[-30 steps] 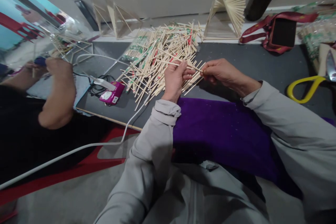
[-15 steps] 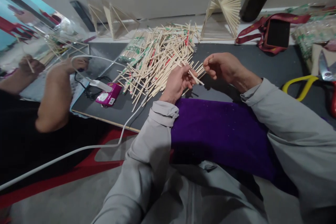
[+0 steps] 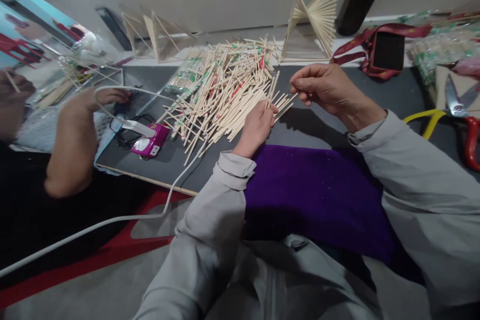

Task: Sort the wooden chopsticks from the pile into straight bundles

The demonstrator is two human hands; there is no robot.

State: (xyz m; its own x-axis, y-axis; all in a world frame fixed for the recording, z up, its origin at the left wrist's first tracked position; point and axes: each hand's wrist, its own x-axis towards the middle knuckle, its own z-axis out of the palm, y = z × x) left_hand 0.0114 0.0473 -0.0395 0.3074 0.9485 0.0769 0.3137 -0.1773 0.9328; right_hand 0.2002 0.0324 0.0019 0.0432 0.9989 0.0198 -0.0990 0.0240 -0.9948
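Observation:
My left hand (image 3: pixel 258 127) is closed around a few thin wooden sticks (image 3: pixel 273 87) that point up and away from me. It rests at the near right edge of a large heap of similar sticks (image 3: pixel 236 92). To its right, my right hand (image 3: pixel 326 87) hovers over the dark tabletop, thumb and fingertips pinched together. A stick end lies right by those fingertips, but whether they grip it is unclear. Some sticks in the heap carry green or red printed wrapping.
A fanned stick structure (image 3: pixel 315 20) stands at the back, a similar one (image 3: pixel 153 35) further left. On the right are a red-strapped device (image 3: pixel 388 50) and scissors (image 3: pixel 455 102). A pink power socket (image 3: pixel 152 142) with a white cable sits left, beside another person's arm (image 3: pixel 75 145).
The sticks in my left hand have swung from pointing right toward me to pointing up and away. My right hand's fingers have drawn into a pinch. The other person's far hand has moved left.

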